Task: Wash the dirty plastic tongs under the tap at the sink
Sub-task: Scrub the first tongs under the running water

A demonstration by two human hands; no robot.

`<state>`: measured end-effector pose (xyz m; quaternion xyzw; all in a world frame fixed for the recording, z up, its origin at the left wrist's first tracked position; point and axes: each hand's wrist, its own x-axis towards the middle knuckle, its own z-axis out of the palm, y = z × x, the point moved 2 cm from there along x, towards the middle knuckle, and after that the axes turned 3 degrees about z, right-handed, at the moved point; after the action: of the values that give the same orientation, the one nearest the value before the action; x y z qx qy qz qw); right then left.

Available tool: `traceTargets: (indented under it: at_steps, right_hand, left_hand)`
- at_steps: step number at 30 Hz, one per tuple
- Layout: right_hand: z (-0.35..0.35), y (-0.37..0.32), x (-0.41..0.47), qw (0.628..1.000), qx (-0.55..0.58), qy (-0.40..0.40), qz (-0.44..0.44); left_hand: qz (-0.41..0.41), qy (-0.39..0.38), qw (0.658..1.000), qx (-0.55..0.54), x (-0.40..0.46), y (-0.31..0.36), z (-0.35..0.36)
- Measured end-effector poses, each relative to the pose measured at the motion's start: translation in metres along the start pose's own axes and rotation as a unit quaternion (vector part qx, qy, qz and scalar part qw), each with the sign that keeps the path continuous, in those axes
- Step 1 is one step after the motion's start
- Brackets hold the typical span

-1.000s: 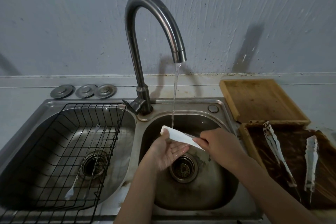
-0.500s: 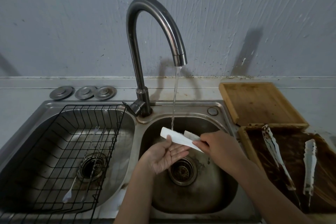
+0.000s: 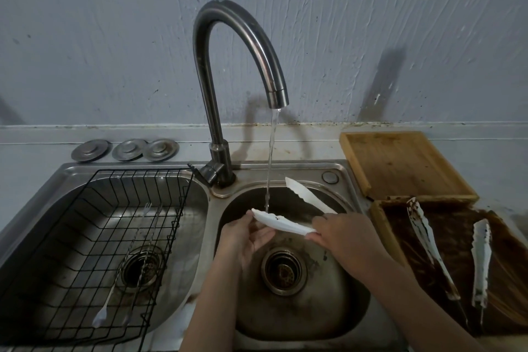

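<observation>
White plastic tongs are held over the right sink basin, their two arms spread apart. My right hand grips them at the hinge end. My left hand lies palm up under the lower arm, thumb on it near the tip. Water from the tap falls onto that lower arm, which shows small dark specks. The upper arm points up and back, outside the stream.
Two more dirty tongs lie on a stained wooden tray at the right, behind it a clean wooden tray. A black wire rack with long utensils fills the left basin. Three metal plugs sit behind.
The tongs have sprung apart: one arm now points up and back while the other stays under the water. Both hands remain in about the same place.
</observation>
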<state>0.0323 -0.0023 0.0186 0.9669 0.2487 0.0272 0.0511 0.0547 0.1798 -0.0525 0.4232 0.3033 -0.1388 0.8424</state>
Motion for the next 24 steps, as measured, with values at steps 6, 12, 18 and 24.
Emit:
traceTargets:
  at_steps: [6,12,18,24]
  right_hand:
    - [0.004,-0.006,0.011,0.997,-0.054,0.056,0.022]
    - [0.010,-0.003,0.021,0.993,-0.075,0.082,0.046]
    - [0.008,-0.001,0.021,0.992,-0.052,0.093,0.061]
    - [0.002,-0.006,0.013,0.994,0.012,0.094,0.048]
  left_hand:
    - [0.114,0.008,0.992,-0.048,0.004,0.012,0.009]
    - [0.193,0.036,0.979,-0.048,-0.002,0.013,0.016]
    - [0.183,0.026,0.982,-0.046,-0.008,0.000,0.030]
    - [0.074,-0.041,0.995,-0.052,-0.021,-0.006,0.042]
